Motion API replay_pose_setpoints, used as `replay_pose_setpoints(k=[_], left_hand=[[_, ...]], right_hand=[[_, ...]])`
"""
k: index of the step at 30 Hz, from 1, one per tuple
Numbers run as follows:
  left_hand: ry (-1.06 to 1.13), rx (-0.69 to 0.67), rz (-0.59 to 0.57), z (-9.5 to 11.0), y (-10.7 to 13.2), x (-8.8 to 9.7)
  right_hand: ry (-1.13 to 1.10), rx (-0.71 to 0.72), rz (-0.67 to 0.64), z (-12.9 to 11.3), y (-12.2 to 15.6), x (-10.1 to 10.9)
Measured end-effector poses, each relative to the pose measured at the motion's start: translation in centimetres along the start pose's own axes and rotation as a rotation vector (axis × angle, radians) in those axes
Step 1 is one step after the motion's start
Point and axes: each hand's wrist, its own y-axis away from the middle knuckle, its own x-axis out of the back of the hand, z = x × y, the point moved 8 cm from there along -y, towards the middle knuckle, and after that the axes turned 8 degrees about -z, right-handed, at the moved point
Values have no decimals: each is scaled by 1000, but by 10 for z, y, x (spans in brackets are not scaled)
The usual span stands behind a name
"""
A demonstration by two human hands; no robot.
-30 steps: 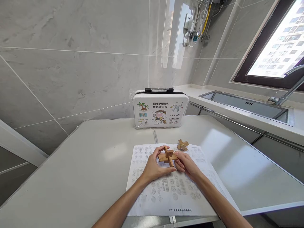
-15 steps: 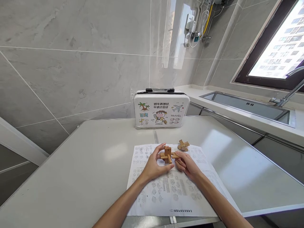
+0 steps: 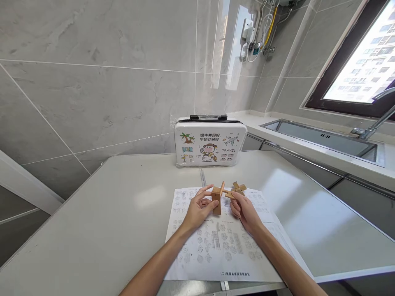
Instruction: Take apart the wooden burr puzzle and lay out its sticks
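Observation:
My left hand (image 3: 200,206) grips a wooden interlocking puzzle (image 3: 217,201) between thumb and fingers, above the printed sheet. A round-edged wooden stick juts from the puzzle's upper right. In my right hand (image 3: 245,210), thumb and fingers pinch a small notched wooden puzzle piece (image 3: 229,195), whose free end points left toward the puzzle. Whether the two touch is hard to make out. Just behind my right hand, another cross-shaped wooden puzzle (image 3: 239,187) lies at the sheet's far edge, partly covered. The paper sheet (image 3: 216,263) bears rows of small line drawings.
A white carry case (image 3: 210,144) with cartoon prints stands at the back of the white table (image 3: 92,222), near the grey tiled wall. To the right are a counter with a sink (image 3: 321,137) and a tap (image 3: 367,130). Pipes and sockets hang on the wall above.
My left hand has turned the puzzle, so its stick now points up instead of toward me. The right hand's piece has come away from its place against the puzzle's right side.

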Motion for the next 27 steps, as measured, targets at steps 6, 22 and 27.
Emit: replay_pose_setpoints(k=[6, 22, 27], left_hand=[[-89, 24, 127, 0, -1, 15], [-1094, 14, 258, 15, 1, 40], [-1167, 20, 291, 11, -2, 59]], right_hand=[[-21, -14, 70, -3, 2, 6], [66, 5, -13, -2, 1, -3], [100, -1, -76, -2, 4, -13]])
